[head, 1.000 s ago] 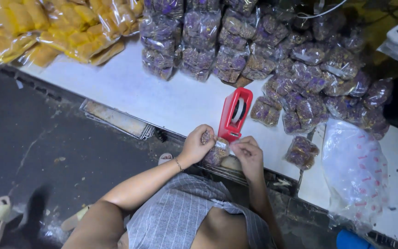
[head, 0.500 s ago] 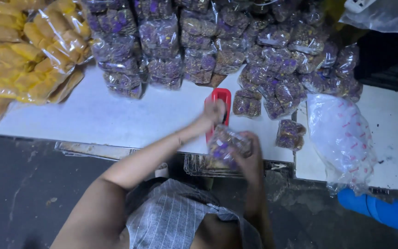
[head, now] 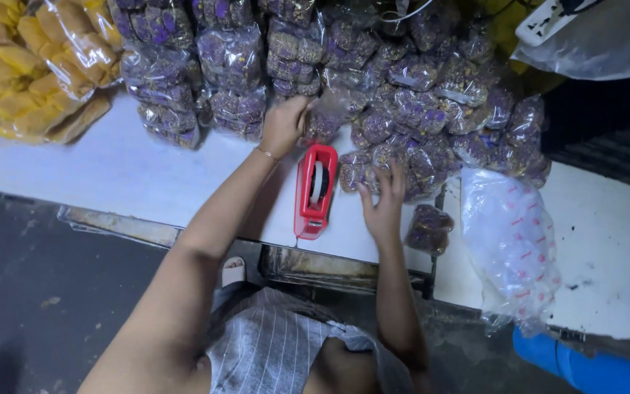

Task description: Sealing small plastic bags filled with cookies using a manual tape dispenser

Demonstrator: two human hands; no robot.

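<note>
My left hand reaches far across the white table and grips a clear packet of purple snacks at the edge of a big pile of like packets. A red tape dispenser stands on the table between my arms. To its right, my right hand lies with fingers spread, the fingertips touching packets at the front of the pile. It holds nothing.
Bags of yellow snacks are stacked at the far left. One purple packet lies alone near the table's front edge. A clear plastic bag with red marks sits at the right, with a blue object below it.
My left hand has moved from the dispenser up to the pile, with a packet in it. My right hand has let go of the packet it held and now rests spread beside the dispenser.
</note>
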